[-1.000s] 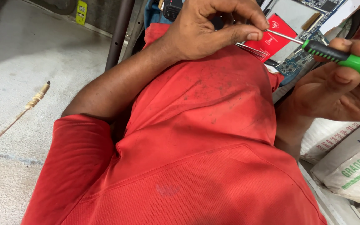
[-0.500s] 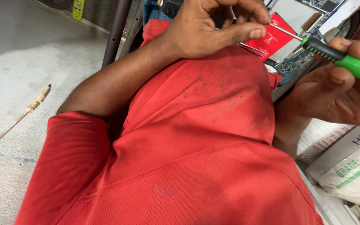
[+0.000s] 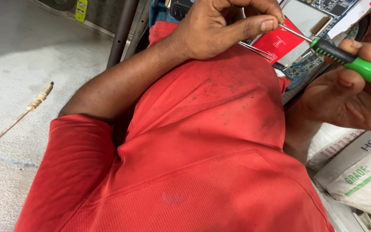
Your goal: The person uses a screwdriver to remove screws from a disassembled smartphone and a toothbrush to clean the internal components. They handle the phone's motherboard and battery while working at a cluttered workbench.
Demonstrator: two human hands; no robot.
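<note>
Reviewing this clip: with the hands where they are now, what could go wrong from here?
1. The left hand pinches the thin metal shaft of the green-handled screwdriver that the right hand holds; a slip might jab a fingertip.
2. The tip sits close to the exposed circuit board, so a slip could scratch it.
3. The tweezers lie loose on the red shirt and may slide off.

A red shirt (image 3: pixel 202 172) smudged dark — the screwdriver (image 3: pixel 348 60) handle bright green and black, the circuit board (image 3: pixel 305 64) blue, white sacks (image 3: pixel 357 172) striped green.
</note>
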